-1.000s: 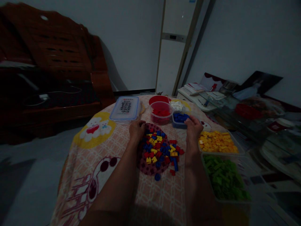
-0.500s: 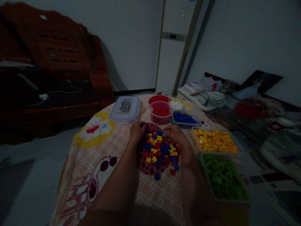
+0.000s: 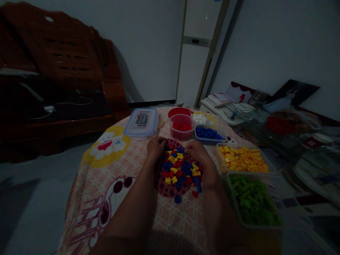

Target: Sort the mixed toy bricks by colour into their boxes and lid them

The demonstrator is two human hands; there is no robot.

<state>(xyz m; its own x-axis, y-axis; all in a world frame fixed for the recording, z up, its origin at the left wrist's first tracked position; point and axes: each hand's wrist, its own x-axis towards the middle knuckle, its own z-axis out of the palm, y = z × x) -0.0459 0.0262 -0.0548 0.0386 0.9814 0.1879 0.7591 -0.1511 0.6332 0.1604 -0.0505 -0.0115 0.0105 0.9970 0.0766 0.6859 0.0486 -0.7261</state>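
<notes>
A pile of red, yellow and blue building bricks [image 3: 174, 170] lies on a round, dark red patch [image 3: 166, 189] of the patterned tablecloth. At the pile's far left edge is my left hand [image 3: 156, 147], its fingers curled together; whatever is in them is too dark to make out. Across from it, at the far right edge, my right hand [image 3: 198, 152] has its thumb and fingers drawn together beside some blue bricks. Whether a brick sits in that pinch is hidden. A round blue piece [image 3: 177, 199] lies at the near edge, with a long blue brick [image 3: 198, 185] to its right.
Beyond my hands stand a lidded box [image 3: 142, 122], a round tub of red bricks [image 3: 182, 127], white bricks [image 3: 200, 119] and a tray of blue bricks [image 3: 208, 134]. On the right are boxes of yellow bricks [image 3: 243, 159] and green bricks [image 3: 255, 200].
My right hand has shifted very slightly, its fingers a little closer together. My left hand and the bricks look almost the same.
</notes>
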